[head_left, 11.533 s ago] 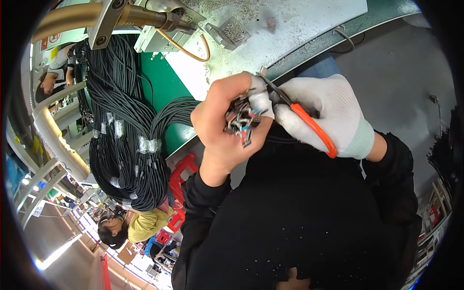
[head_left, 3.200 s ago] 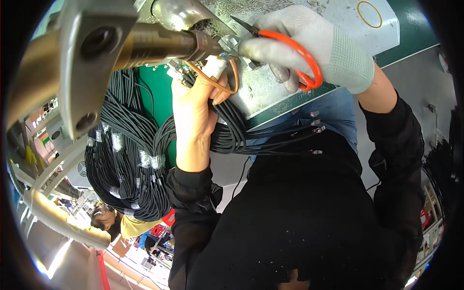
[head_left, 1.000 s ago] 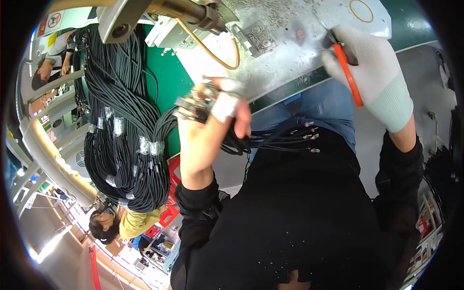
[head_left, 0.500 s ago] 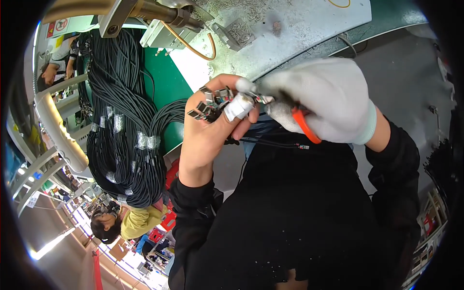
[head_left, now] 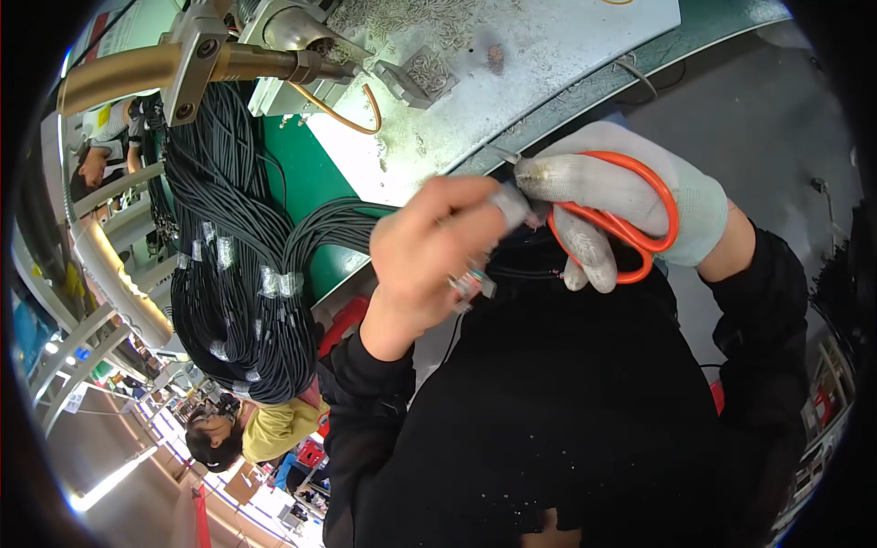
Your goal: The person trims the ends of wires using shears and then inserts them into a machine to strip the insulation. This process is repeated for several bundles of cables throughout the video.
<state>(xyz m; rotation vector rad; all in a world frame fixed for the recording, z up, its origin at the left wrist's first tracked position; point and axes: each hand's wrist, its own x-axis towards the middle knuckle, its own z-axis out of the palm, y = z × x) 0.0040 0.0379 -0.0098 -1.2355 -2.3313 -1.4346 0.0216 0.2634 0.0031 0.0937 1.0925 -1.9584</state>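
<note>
My left hand (head_left: 425, 247), with white wraps on its fingertips, is closed around a bunch of cable ends. Small metal connectors (head_left: 473, 285) with coloured wires poke out below its fingers. My right hand (head_left: 630, 187), in a white glove, grips orange-handled scissors (head_left: 671, 205), the loops lying around its fingers. A short piece of the metal blade (head_left: 504, 153) sticks out past the gloved fingertips. Both hands meet at the fingertips, where the left one is blurred and what lies between them is partly hidden. Black cables (head_left: 333, 224) run from the left hand to the bundle at left.
A large bundle of black cables (head_left: 228, 237), tied with clear wraps, hangs at left over the green table (head_left: 292, 183). Ahead, a white board (head_left: 539, 82) carries scattered metal bits beneath a machine arm (head_left: 274, 64). Two other people sit farther off at left.
My left hand has turned over, so its back faces up and the connectors point down. My right hand has rotated, bringing the orange loops into full view.
</note>
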